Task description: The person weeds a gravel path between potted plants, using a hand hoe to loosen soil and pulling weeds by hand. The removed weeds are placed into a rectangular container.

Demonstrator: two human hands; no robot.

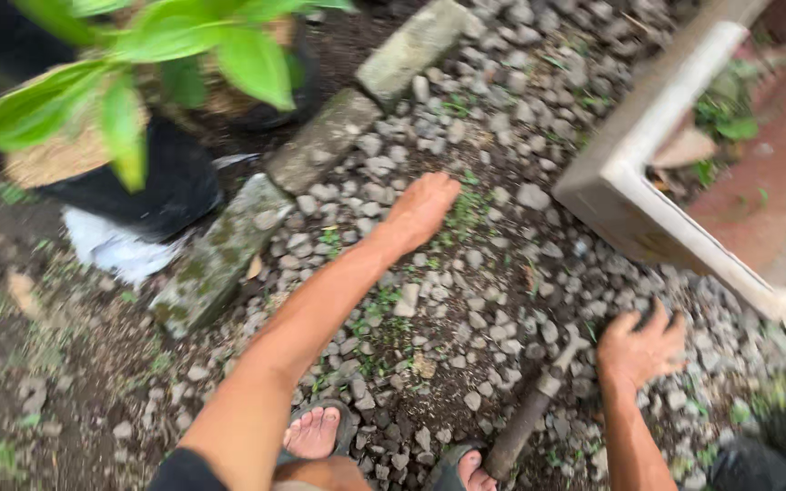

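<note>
Two hands low over gravel [502, 300]: left hand [422, 207] flat, fingers together, holding nothing, pressed on small weeds [466, 211]; right hand [640, 347] spread open beside a tool handle [531, 414], not gripping; weeding step, judged; next needs pinching stems.

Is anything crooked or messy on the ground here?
Yes. The mossy edging stones along the gravel sit tilted and gapped, not in a neat line. A tool lies loose on the gravel by the right hand.
</note>
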